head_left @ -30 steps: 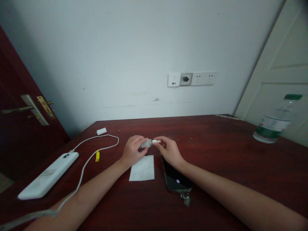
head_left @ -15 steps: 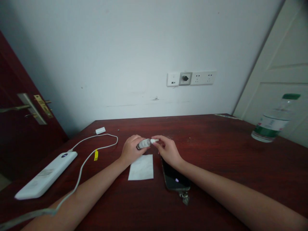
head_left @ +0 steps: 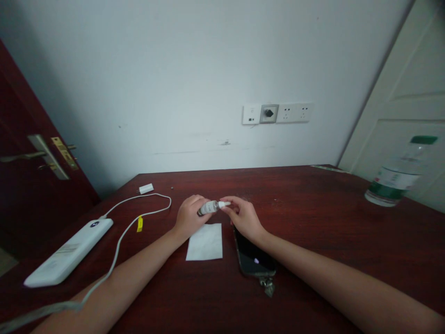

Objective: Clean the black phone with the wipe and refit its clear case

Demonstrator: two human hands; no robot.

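My left hand (head_left: 189, 217) grips a small clear bottle (head_left: 209, 207), held almost level above the dark red table (head_left: 313, 218). My right hand (head_left: 243, 217) pinches the bottle's white cap (head_left: 224, 203) at its right end. Just below the hands lies a white square cloth (head_left: 205, 241). To its right a black phone (head_left: 253, 254) rests face up with a small charm (head_left: 268, 285) at its near end; my right wrist is over its far end.
A white power bank (head_left: 69, 252) lies at the left with a white cable (head_left: 139, 214) looping across the table and over my left forearm. A white plug (head_left: 146, 189) sits near the wall. A green-capped water bottle (head_left: 398, 176) stands at the right. Wall sockets (head_left: 277, 113) are behind.
The bottle has tilted a little, its left end lower than a second ago. Both hands stay in nearly the same spot.
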